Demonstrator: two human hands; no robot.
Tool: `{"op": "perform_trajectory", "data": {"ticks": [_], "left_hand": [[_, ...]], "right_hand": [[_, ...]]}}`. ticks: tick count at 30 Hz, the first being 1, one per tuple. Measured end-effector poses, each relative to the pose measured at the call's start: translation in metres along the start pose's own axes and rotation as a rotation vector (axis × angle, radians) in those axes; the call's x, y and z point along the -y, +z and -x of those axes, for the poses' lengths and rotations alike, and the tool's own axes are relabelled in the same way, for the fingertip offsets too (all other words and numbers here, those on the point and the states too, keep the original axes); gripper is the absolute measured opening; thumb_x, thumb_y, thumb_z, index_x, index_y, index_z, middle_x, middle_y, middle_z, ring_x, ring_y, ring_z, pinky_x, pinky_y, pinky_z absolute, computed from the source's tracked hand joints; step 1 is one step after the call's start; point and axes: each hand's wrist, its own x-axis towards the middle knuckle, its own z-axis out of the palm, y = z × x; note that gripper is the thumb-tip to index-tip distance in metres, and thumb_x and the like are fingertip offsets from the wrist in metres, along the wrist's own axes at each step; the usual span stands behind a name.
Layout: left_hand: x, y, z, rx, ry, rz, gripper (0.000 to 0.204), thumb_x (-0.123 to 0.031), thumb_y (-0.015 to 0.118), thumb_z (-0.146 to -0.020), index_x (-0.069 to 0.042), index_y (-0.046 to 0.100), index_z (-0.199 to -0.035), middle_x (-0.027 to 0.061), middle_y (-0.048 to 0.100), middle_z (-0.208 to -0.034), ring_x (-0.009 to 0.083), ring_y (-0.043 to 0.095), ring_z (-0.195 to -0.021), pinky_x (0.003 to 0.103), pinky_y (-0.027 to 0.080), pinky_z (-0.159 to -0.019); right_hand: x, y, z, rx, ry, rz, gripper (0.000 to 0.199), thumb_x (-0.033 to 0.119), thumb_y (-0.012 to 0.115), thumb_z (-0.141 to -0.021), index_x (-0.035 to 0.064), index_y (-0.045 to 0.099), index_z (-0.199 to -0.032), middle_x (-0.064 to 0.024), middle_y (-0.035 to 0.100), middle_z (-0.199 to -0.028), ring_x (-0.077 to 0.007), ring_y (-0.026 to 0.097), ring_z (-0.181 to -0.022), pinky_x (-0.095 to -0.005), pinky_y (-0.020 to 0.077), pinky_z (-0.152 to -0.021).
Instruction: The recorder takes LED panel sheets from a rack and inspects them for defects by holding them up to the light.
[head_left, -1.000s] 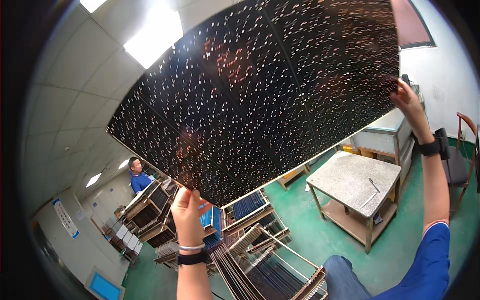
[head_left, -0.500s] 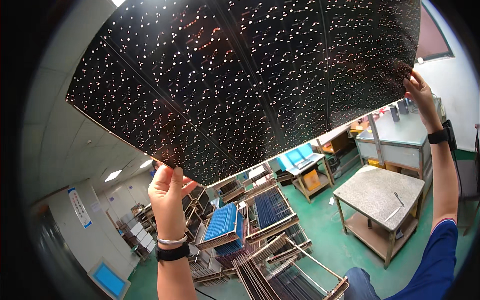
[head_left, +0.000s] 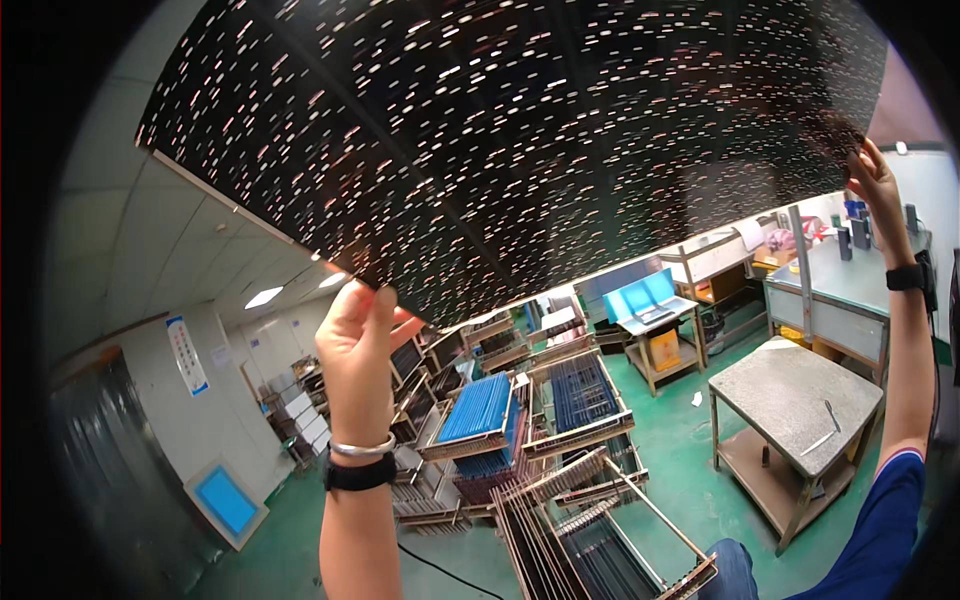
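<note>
A large black board (head_left: 520,150) full of small holes is held up overhead, filling the upper part of the view. Light comes through the holes as short streaks, smeared by motion. My left hand (head_left: 357,340) pinches the board's lower edge near its nearest corner, thumb on the face toward me and fingers partly behind. At the right end, my right hand (head_left: 876,190) grips the edge near another corner, its fingers partly hidden behind the board. The board's top runs out of view.
Below stand racks: one with blue boards (head_left: 474,412), another with dark boards (head_left: 572,398), and a wire rack (head_left: 590,545) closest to me. At the right are a small grey-topped table (head_left: 800,395) with a thin tool on it and a workbench (head_left: 860,262). A blue-centred frame (head_left: 226,500) leans left.
My left hand has risen with its end of the board, and the near corner sits higher. The view has turned slightly left. Both hands keep their hold.
</note>
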Motion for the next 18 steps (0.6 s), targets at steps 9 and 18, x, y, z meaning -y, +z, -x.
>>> {"op": "perform_trajectory", "data": {"ticks": [9,18], "left_hand": [[0.0,0.0,0.003,0.039,0.02,-0.044,0.015,-0.019,0.058,-0.088,-0.004,0.06,-0.087,-0.0039,0.055,-0.074,0.0026,0.053,-0.067,0.019,0.051,-0.062],[-0.001,0.0,0.003,0.063,0.046,-0.023,0.016,-0.019,0.059,-0.088,-0.003,0.06,-0.086,-0.0039,0.054,-0.075,0.0033,0.053,-0.067,0.019,0.05,-0.061]], "right_hand": [[-0.02,-0.01,-0.006,-0.047,0.028,0.12,0.064,0.041,0.065,-0.081,0.008,0.044,-0.13,0.0015,0.06,-0.1,-0.0007,0.056,-0.083,-0.0159,0.0461,-0.073],[-0.012,-0.011,-0.005,-0.015,0.029,0.095,0.06,0.04,0.064,-0.082,0.0078,0.045,-0.129,-0.0004,0.06,-0.105,-0.0031,0.058,-0.087,-0.0168,0.0468,-0.075]]}}
